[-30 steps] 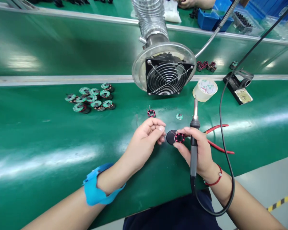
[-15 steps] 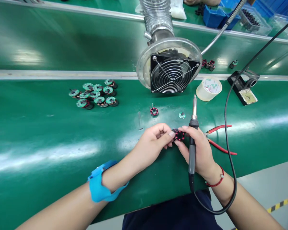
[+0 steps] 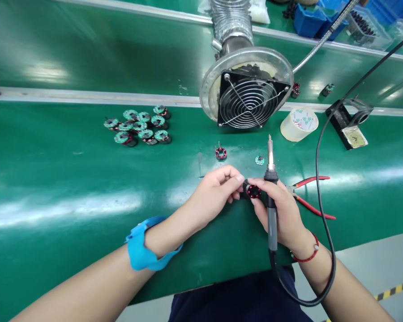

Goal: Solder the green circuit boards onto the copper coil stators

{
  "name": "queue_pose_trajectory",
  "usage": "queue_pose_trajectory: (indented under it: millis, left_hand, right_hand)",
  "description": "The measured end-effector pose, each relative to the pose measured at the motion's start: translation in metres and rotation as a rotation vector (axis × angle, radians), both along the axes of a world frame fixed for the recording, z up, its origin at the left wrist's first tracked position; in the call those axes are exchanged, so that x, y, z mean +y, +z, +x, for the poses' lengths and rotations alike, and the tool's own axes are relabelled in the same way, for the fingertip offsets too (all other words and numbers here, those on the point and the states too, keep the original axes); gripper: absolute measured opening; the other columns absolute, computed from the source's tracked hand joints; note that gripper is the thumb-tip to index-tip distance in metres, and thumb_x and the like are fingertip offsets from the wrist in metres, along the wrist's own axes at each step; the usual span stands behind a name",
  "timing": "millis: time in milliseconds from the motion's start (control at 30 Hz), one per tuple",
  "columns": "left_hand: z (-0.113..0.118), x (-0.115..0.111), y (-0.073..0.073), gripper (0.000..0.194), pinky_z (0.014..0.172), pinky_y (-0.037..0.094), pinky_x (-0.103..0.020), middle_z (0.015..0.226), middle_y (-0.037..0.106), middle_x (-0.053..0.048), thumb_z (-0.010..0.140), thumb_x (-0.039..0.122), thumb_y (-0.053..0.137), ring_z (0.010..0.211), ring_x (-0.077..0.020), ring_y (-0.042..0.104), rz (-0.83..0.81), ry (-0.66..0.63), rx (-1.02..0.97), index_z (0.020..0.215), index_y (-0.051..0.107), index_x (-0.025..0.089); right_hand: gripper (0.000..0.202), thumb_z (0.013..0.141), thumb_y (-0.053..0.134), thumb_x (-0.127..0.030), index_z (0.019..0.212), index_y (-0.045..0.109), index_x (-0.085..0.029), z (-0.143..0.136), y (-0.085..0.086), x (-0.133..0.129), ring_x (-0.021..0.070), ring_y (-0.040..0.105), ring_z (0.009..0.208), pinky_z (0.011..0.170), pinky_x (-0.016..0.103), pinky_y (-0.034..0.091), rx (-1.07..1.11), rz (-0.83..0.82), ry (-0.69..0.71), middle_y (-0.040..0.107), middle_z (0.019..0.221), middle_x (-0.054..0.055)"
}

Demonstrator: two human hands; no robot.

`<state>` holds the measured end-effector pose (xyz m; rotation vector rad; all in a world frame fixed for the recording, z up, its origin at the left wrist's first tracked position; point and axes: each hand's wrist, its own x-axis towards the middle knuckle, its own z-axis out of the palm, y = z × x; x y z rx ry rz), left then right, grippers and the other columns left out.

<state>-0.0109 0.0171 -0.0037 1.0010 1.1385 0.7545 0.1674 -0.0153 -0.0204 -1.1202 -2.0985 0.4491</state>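
Note:
My right hand (image 3: 284,210) is closed around a soldering iron (image 3: 272,223), its metal tip pointing up and away from me. The thumb and forefinger of that hand also grip a small motor stator (image 3: 254,191), a dark ring with red windings facing me. At the stator's left side, my left hand (image 3: 220,190) pinches with thumb and fingertips; the fingers partly hide what they hold there. Another stator (image 3: 220,154) with upright wire ends stands beyond my hands. A small green circuit board (image 3: 259,160) lies right of it.
Several stators with green boards (image 3: 144,127) stand at the left. Red-handled pliers (image 3: 310,203) lie by my right hand. A fume extractor fan (image 3: 250,105) hangs ahead, beside a tape roll (image 3: 298,125) and an iron stand (image 3: 347,123). The iron's cable (image 3: 317,165) loops over my right forearm.
The stator has turned slightly between my fingers, and my left thumb has slid from its face to its left edge. The whole view has shifted a little.

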Motion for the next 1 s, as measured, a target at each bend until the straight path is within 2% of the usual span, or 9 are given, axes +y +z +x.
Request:
queue_pose_trajectory:
  millis: [67,167,333,467,567,700,767,867,1000]
  left_hand:
    - [-0.002,0.003,0.001,0.018,0.051,0.037,-0.021,0.06,0.055,0.004,0.081,0.029,0.058,0.053,-0.0084,0.048,-0.048,0.119,-0.05,0.069,0.053,0.018]
    - [-0.006,0.007,0.005,0.019,0.05,0.036,-0.021,0.062,0.056,0.003,0.08,0.029,0.061,0.053,-0.0083,0.049,-0.014,0.237,-0.079,0.067,0.052,0.018]
    - [-0.013,0.01,0.013,0.019,0.051,0.038,-0.021,0.064,0.056,0.002,0.082,0.029,0.06,0.055,-0.0088,0.049,0.109,0.248,-0.024,0.068,0.053,0.018]
    - [-0.015,0.019,0.014,0.017,0.054,0.039,-0.023,0.065,0.056,0.002,0.085,0.031,0.056,0.058,-0.0108,0.051,0.234,0.126,0.139,0.074,0.056,0.018]
    - [-0.007,0.035,0.014,0.012,0.059,0.04,-0.025,0.07,0.058,0.001,0.085,0.028,0.055,0.062,-0.0133,0.053,0.367,-0.097,0.346,0.08,0.059,0.018]
    - [0.019,0.061,0.013,0.011,0.074,0.044,-0.032,0.095,0.062,-0.005,0.086,0.021,0.055,0.081,-0.02,0.059,0.545,-0.389,0.738,0.093,0.064,0.018]
    - [0.034,0.07,0.012,0.015,0.081,0.044,-0.036,0.103,0.06,-0.008,0.085,0.019,0.059,0.093,-0.0254,0.059,0.575,-0.444,0.864,0.099,0.063,0.017]
    - [0.049,0.077,0.009,0.013,0.084,0.044,-0.038,0.101,0.059,-0.01,0.079,0.012,0.063,0.1,-0.0294,0.057,0.575,-0.46,0.909,0.092,0.061,0.015]
    - [0.048,0.077,0.007,0.009,0.076,0.045,-0.033,0.084,0.06,-0.004,0.08,0.009,0.058,0.087,-0.0222,0.058,0.552,-0.435,0.854,0.083,0.056,0.017]
  right_hand:
    - [0.045,0.09,0.055,-0.011,0.131,0.046,-0.028,0.002,-0.001,0.0,0.0232,0.068,0.104,0.087,0.042,0.057,0.028,-0.015,-0.037,0.071,0.115,0.006]
    - [0.046,0.09,0.057,-0.013,0.132,0.045,-0.029,0.003,-0.005,0.001,0.0234,0.068,0.104,0.088,0.043,0.057,0.05,-0.037,-0.057,0.071,0.115,0.006]
    - [0.038,0.091,0.051,-0.012,0.126,0.051,-0.024,0.004,-0.007,0.007,0.0239,0.065,0.096,0.084,0.044,0.057,-0.08,-0.169,0.008,0.07,0.109,0.008]
    - [0.046,0.086,0.053,-0.01,0.13,0.048,-0.023,0.007,-0.003,0.008,0.0271,0.061,0.111,0.094,0.05,0.054,-0.066,-0.153,-0.011,0.067,0.121,0.011]
    - [0.047,0.087,0.052,-0.011,0.131,0.046,-0.026,0.012,-0.001,0.009,0.0263,0.061,0.115,0.099,0.051,0.051,0.044,-0.099,-0.095,0.066,0.123,0.01]
    - [0.044,0.089,0.052,-0.011,0.131,0.046,-0.026,0.019,-0.002,0.011,0.0236,0.065,0.11,0.099,0.048,0.051,0.185,-0.061,-0.244,0.069,0.117,0.008]
    - [0.042,0.089,0.052,-0.012,0.129,0.047,-0.025,0.02,-0.002,0.012,0.0231,0.066,0.108,0.097,0.046,0.052,0.194,-0.059,-0.271,0.07,0.114,0.008]
    - [0.04,0.09,0.051,-0.011,0.127,0.048,-0.025,0.019,-0.003,0.012,0.0219,0.068,0.104,0.093,0.043,0.054,0.198,-0.069,-0.266,0.07,0.111,0.007]
    - [0.043,0.09,0.05,-0.009,0.129,0.048,-0.026,0.017,-0.004,0.012,0.0214,0.068,0.103,0.092,0.043,0.055,0.196,-0.042,-0.248,0.071,0.11,0.005]
